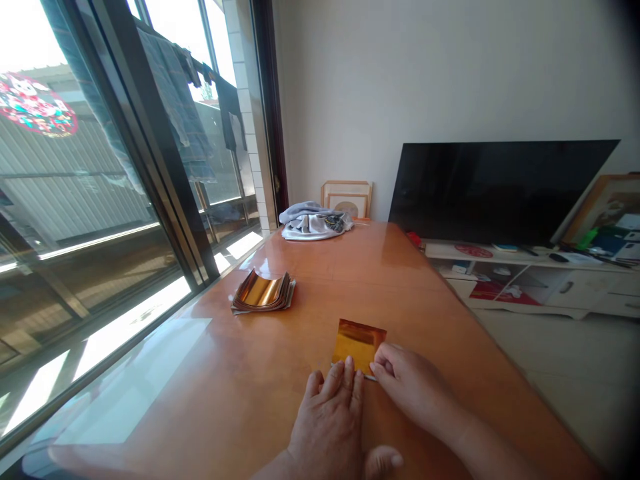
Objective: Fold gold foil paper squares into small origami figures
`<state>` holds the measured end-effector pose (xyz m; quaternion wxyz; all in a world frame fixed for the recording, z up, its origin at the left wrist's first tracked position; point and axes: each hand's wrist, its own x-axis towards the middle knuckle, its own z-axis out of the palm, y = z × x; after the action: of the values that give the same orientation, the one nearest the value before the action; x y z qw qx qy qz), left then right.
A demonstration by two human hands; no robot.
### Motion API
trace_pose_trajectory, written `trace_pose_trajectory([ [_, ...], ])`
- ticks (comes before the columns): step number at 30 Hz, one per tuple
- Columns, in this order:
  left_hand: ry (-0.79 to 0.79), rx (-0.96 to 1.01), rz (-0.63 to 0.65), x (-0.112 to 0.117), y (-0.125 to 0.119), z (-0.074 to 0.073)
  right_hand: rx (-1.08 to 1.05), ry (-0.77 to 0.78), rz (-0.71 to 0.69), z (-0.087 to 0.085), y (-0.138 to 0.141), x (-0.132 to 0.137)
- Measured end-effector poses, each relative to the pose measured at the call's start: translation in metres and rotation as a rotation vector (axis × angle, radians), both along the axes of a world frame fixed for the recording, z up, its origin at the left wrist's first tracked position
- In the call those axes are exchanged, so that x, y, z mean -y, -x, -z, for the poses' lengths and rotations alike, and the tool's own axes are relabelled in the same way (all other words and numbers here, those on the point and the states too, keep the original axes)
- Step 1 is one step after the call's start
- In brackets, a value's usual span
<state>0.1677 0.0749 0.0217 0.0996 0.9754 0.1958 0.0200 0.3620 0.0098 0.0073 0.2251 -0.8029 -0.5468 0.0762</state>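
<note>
A shiny gold sheet of foil paper [357,340] lies on the table in front of me, with a pale edge showing along its near side. My left hand [333,407] rests palm down, its fingers stretched out and their tips on the sheet's near edge. At the sheet's near right corner, my right hand [405,373] pinches the edge between thumb and curled fingers. Further off to the left sits a curved stack of gold foil paper [263,291], its ends bowed upward.
Folded clothes [315,221] lie at the table's [210,393] far end. Glass sliding doors [165,133] run along the left. Beyond the table's right edge, a large television [500,190] stands on a white cabinet [530,277]. Picture frames [347,193] lean against the back wall.
</note>
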Motion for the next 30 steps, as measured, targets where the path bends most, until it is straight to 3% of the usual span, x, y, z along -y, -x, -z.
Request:
trace_pose_trajectory([
  [30, 0.030, 0.016, -0.033, 0.0031, 0.0008, -0.0033, -0.013, 0.016, -0.012, -0.0073, 0.0017, 0.0027],
])
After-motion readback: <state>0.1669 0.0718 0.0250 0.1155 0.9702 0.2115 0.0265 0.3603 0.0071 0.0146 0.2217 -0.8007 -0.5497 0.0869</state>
